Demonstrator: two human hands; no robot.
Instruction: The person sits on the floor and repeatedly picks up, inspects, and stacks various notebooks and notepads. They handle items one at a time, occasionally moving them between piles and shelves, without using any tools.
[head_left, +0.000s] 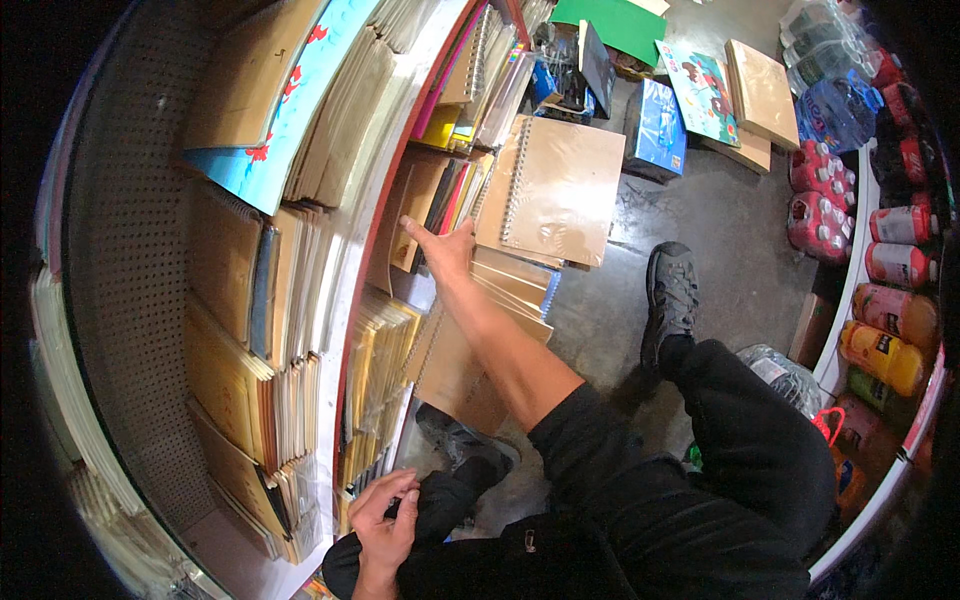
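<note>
My right hand (444, 247) reaches into the lower shelf, thumb and fingers spread over a row of upright notebooks (448, 196) with kraft, black and red covers. Whether it grips any of them cannot be told. My left hand (386, 517) is near my knee at the bottom, fingers bent and thumb close to them, with nothing seen in it. Just right of the right hand, a spiral-bound kraft sketchbook (564, 191) lies on other pads. Below the hand, plastic-wrapped yellowish envelopes or pads (380, 360) stand packed on the shelf.
An upper shelf (360, 225) with a red edge holds more pads. On the concrete floor (739, 247) are a blue box (657, 127), a picture-covered book (699, 90), wrapped kraft blocks (761, 94) and packs of pink bottles (820, 225). A drinks shelf (844, 285) stands at right.
</note>
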